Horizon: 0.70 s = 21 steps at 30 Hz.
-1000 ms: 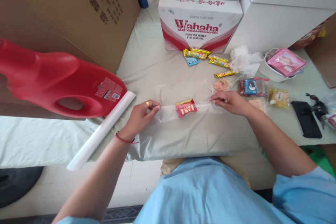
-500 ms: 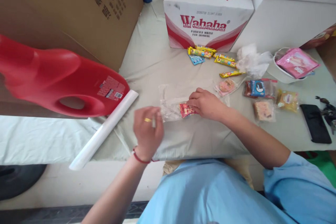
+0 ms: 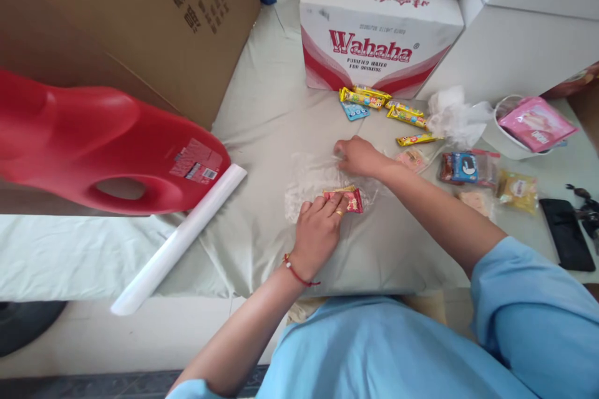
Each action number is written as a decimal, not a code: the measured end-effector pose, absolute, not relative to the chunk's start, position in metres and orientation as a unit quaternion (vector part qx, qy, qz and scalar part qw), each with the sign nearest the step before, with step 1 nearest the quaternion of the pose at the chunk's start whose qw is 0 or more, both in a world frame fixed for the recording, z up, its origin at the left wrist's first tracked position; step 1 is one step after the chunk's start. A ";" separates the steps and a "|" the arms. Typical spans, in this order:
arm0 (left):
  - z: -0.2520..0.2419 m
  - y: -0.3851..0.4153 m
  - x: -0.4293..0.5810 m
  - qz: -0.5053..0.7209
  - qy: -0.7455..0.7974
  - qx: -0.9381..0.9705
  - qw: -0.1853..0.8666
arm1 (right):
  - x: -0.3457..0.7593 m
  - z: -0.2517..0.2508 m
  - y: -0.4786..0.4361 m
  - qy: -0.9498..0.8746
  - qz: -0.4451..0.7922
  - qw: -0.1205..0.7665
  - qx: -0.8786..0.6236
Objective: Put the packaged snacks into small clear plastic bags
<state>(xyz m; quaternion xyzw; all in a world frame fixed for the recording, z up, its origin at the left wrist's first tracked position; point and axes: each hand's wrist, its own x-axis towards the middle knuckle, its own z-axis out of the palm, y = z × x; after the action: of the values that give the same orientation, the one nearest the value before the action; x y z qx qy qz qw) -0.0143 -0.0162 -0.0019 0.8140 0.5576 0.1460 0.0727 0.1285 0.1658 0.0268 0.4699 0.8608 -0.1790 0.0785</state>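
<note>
My left hand [image 3: 321, 224] holds a red snack packet [image 3: 354, 201] down with its fingers, which are close together over it. A strip of yellow wrapper [image 3: 344, 189] shows just behind the packet. Both lie on a crinkled sheet of clear plastic film [image 3: 302, 187] on the cloth-covered table. Farther back, my right hand [image 3: 358, 156] is over the film's far side with its fingers curled in. What those fingers pinch, if anything, is not plain. To its right lies a pinkish round snack in a clear wrapper [image 3: 412, 159], partly hidden by my forearm.
Left are a white roll [image 3: 180, 240], a red jug [image 3: 116, 149] and a cardboard carton [image 3: 187, 43]. A Wahaha box [image 3: 379, 43] stands behind several yellow snack sticks [image 3: 406, 116]. Right are crumpled plastic [image 3: 456, 113], a white tub [image 3: 503, 137], a snack bag [image 3: 468, 168] and a phone [image 3: 566, 234].
My left hand has moved right onto the red packet. My right hand has left the packet and shifted back, away from my body. The camera view has shifted slightly.
</note>
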 end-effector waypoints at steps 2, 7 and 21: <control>-0.003 -0.018 -0.014 0.144 0.558 0.814 0.071 | 0.131 0.036 0.164 0.868 -0.192 0.075 0.452; -0.002 -0.017 -0.009 0.141 0.560 0.815 0.055 | 0.151 0.074 0.127 0.923 -0.143 0.030 0.357; -0.003 -0.003 -0.087 0.502 0.697 0.447 0.251 | 0.167 0.035 0.023 0.919 -0.141 0.091 0.356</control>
<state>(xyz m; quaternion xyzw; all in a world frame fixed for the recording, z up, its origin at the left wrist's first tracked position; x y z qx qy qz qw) -0.0868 -0.0031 -0.0030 0.4466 0.6970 0.5016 0.2513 0.1674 0.0235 0.0345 0.3556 0.9194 -0.1410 0.0911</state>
